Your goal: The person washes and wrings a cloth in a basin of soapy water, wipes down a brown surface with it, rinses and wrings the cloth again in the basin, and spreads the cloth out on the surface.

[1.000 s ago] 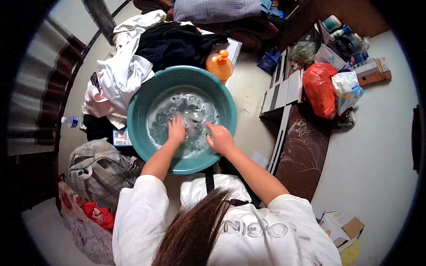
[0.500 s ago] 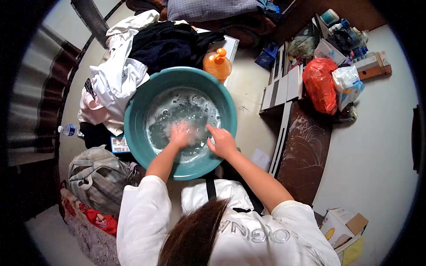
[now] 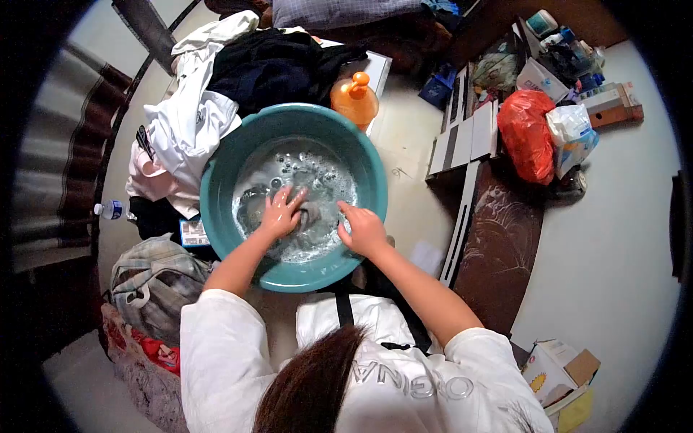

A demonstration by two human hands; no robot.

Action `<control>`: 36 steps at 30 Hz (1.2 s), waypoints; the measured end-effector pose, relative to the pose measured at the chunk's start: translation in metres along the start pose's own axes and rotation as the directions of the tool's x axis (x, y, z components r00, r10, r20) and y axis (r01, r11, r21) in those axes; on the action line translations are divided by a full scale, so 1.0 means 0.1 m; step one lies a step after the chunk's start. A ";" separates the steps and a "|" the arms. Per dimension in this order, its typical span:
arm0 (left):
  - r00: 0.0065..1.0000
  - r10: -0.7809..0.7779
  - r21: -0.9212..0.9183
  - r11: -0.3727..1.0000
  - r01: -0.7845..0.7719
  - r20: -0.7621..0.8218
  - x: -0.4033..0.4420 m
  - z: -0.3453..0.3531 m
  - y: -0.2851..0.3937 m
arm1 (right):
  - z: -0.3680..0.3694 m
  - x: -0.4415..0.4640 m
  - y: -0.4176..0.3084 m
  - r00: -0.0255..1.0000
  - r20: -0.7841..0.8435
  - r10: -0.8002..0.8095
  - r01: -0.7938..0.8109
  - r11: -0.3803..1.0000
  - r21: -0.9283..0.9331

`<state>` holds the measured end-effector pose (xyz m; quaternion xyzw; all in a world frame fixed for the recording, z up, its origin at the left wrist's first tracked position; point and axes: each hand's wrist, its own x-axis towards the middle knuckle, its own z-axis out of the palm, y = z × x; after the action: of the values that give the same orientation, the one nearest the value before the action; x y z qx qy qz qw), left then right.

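Note:
A round green basin [image 3: 369, 173] holds sudsy water [image 3: 317, 173]. Over the water, left of the basin's middle, my left hand [image 3: 281, 211] is wet, with its fingers spread and nothing visibly held. A greyish, blurry shape [image 3: 309, 213] lies in the water just right of its fingers; what it is cannot be made out. My right hand [image 3: 361, 228] is at the basin's right side, index finger stretched out toward the water and thumb apart, holding nothing visible.
White clothes [image 3: 189, 123] and dark clothes [image 3: 271, 68] are piled behind and left of the basin. An orange bottle [image 3: 354, 102] stands behind it. A grey backpack [image 3: 155, 281] lies left; a red bag [image 3: 525, 137] sits on the right. A plastic bottle [image 3: 110, 210] is far left.
My left hand was in the splashing water and has come up a little to the left, its fingers now clearly spread. My right hand has stayed nearly in place.

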<state>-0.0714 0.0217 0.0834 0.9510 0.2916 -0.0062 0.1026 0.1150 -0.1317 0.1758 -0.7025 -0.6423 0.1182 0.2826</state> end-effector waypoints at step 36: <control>0.915 -0.378 0.037 0.926 0.377 0.139 0.36 0.37 0.39 | -0.04 0.01 0.02 1.000 0.002 -0.005 0.005 0.999 0.042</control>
<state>-0.0184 0.0027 0.0521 0.8744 0.4614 -0.0957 0.1156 0.1187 -0.1314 0.1782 -0.6949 -0.6417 0.1316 0.2968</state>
